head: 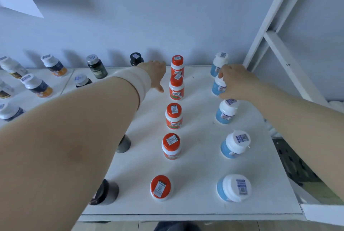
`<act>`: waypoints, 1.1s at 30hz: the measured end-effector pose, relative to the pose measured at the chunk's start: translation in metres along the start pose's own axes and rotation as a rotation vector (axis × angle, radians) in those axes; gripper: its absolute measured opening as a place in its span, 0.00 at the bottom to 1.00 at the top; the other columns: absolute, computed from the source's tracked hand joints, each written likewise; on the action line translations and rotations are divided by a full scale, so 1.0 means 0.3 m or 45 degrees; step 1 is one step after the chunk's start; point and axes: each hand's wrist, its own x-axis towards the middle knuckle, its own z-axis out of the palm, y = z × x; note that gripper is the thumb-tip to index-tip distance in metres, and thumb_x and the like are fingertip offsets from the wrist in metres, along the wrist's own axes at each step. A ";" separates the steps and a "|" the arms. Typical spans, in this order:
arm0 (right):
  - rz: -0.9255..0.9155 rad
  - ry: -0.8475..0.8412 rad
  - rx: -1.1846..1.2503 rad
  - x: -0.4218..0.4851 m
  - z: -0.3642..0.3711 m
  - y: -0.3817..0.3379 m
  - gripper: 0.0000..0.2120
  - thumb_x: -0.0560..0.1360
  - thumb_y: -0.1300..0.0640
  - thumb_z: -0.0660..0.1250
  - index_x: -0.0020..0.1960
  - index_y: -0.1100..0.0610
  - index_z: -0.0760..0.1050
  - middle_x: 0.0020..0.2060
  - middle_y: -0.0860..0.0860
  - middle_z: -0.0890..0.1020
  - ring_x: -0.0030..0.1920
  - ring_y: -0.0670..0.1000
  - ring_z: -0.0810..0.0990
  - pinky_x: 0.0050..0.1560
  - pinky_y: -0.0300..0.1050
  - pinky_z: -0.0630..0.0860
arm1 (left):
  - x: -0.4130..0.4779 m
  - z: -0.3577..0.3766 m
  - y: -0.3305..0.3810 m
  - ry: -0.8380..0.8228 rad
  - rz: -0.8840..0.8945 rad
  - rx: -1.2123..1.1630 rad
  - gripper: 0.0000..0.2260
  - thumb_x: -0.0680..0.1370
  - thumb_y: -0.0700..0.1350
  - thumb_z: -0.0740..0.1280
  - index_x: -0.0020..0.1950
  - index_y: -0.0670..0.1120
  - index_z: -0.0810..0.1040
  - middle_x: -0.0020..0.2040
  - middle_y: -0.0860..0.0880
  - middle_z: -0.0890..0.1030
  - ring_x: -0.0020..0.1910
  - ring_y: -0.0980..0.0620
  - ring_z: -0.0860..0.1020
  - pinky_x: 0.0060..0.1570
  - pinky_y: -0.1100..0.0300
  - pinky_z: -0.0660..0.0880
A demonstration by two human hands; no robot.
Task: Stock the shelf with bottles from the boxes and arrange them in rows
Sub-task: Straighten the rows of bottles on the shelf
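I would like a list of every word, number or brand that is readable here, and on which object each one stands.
No text can be quoted.
Stickers on the orange caps: codes, too blurred.
Stickers on the white caps: too blurred.
Label of the blue bottle that the right hand grips: too blurred.
Labels of the dark bottles: too small.

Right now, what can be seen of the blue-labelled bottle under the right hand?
The blue-labelled bottle is a small, plastic-looking container with a white upper body and a light blue label carrying small print. It stands upright on the white shelf, second from the back in the right-hand row of matching bottles. The right hand holds it from above, fingers curled round the top, so its cap is hidden. Whether it touches the bottle behind cannot be told.
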 end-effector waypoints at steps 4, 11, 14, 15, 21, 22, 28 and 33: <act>-0.059 0.017 0.232 0.081 0.040 -0.058 0.28 0.67 0.53 0.73 0.63 0.59 0.66 0.61 0.57 0.71 0.62 0.57 0.69 0.61 0.51 0.70 | 0.110 0.003 -0.022 0.126 0.009 -0.299 0.29 0.74 0.52 0.69 0.69 0.43 0.63 0.65 0.46 0.73 0.63 0.45 0.73 0.59 0.49 0.72; -0.101 -0.022 0.474 0.209 0.198 -0.209 0.39 0.66 0.46 0.75 0.69 0.58 0.61 0.65 0.56 0.70 0.64 0.54 0.71 0.64 0.46 0.69 | 0.311 0.054 -0.024 0.185 0.093 -0.517 0.31 0.73 0.50 0.71 0.72 0.45 0.62 0.67 0.45 0.69 0.66 0.45 0.70 0.61 0.52 0.68; -0.053 -0.036 0.572 0.253 0.251 -0.232 0.41 0.65 0.45 0.75 0.70 0.57 0.60 0.66 0.55 0.70 0.66 0.54 0.71 0.65 0.48 0.69 | 0.366 0.090 -0.014 0.159 0.114 -0.640 0.33 0.70 0.49 0.74 0.70 0.43 0.64 0.65 0.44 0.71 0.63 0.45 0.72 0.62 0.51 0.70; -0.046 -0.040 0.597 0.261 0.263 -0.236 0.41 0.65 0.46 0.75 0.70 0.57 0.59 0.66 0.55 0.70 0.66 0.53 0.71 0.65 0.47 0.69 | 0.378 0.098 -0.012 0.166 0.119 -0.674 0.32 0.70 0.49 0.75 0.69 0.42 0.65 0.64 0.44 0.72 0.62 0.45 0.73 0.61 0.52 0.71; -0.059 -0.052 0.712 0.294 0.284 -0.244 0.38 0.68 0.50 0.74 0.71 0.57 0.59 0.68 0.53 0.70 0.68 0.51 0.69 0.66 0.42 0.66 | 0.419 0.120 -0.022 0.215 0.111 -0.831 0.25 0.72 0.45 0.73 0.64 0.40 0.68 0.61 0.43 0.76 0.59 0.45 0.75 0.56 0.57 0.70; -0.051 -0.045 0.730 0.300 0.282 -0.242 0.37 0.67 0.51 0.74 0.71 0.57 0.60 0.68 0.53 0.70 0.67 0.51 0.70 0.65 0.41 0.66 | 0.424 0.121 -0.023 0.216 0.105 -0.856 0.24 0.72 0.44 0.73 0.64 0.40 0.69 0.61 0.43 0.76 0.60 0.45 0.75 0.58 0.56 0.70; -0.030 -0.038 0.789 0.327 0.291 -0.239 0.36 0.67 0.53 0.75 0.69 0.57 0.62 0.67 0.53 0.71 0.67 0.51 0.71 0.63 0.40 0.66 | 0.452 0.122 -0.023 0.228 0.063 -0.923 0.26 0.71 0.43 0.74 0.66 0.41 0.68 0.63 0.44 0.76 0.62 0.45 0.74 0.60 0.57 0.70; -0.015 -0.083 0.816 0.327 0.294 -0.239 0.37 0.66 0.54 0.76 0.69 0.58 0.62 0.66 0.53 0.72 0.67 0.52 0.71 0.63 0.41 0.67 | 0.441 0.114 -0.024 0.171 0.061 -0.941 0.29 0.71 0.43 0.74 0.68 0.41 0.65 0.65 0.44 0.74 0.63 0.45 0.73 0.61 0.57 0.70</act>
